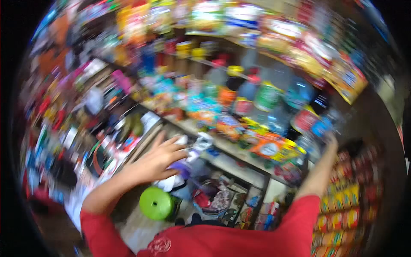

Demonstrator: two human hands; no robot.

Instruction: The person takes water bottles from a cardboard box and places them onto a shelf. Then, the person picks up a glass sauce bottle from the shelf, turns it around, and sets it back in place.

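Observation:
My left hand is stretched out over the near edge of the counter with its fingers spread, holding nothing that I can see. Close to its fingertips are a small white item and a purple and white bundle. On the far right, my right hand reaches in beside a clear bottle with a blue label. Blur smears its fingers, and whether they grip the bottle cannot be made out. Another bottle with a red label stands just left of it.
Drink bottles, including one with a green label, line the shelf. Orange and yellow packets lie along its front. Snack bags hang above. A green stool stands on the floor below. Packed goods fill the right-hand rack.

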